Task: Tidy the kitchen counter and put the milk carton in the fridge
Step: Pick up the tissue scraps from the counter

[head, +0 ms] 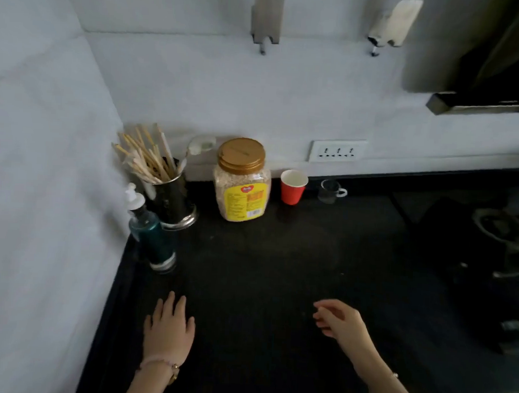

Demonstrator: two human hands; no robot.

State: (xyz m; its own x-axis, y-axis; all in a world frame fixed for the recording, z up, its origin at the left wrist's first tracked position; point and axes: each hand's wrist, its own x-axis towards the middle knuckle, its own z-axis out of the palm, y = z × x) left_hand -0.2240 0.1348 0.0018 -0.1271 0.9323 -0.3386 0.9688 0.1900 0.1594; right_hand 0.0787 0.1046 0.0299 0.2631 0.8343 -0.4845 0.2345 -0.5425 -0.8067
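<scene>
Black tabletop [264, 256] fills most of my feed, running into a corner of pale wall on the left. Farthest left, hard against that wall, a soap bottle [149, 232] stands upright, with a white pump on top and teal liquid inside. Just behind it, touching or nearly so, is a metal holder [175, 204] packed with wooden chopsticks [143, 157] that fan out to the left.

Nearer to me, the left hand [168, 326] is flat and palm down at the front of the tabletop, fingers straight and together, its grip released and carrying nothing. I cannot tell whether it rests on the surface. A pink bracelet [156, 361] circles the wrist.

Moving right along the back wall, a clear jar [242, 192] of pale grain, with a gold lid and a yellow label, stands upright. Beside it but apart is a red paper cup [293, 187], upright, and then a small glass mug [330, 191] with its handle turned right. A white socket strip [337, 151] sits on the wall above them.

The right hand [342, 319] hangs over the front of the tabletop, fingers loosely curled toward the left, its grip slack and grasping nothing. Far right, a dark stove [497, 232] lies in shadow. From this view I cannot tell where the milk carton is.
</scene>
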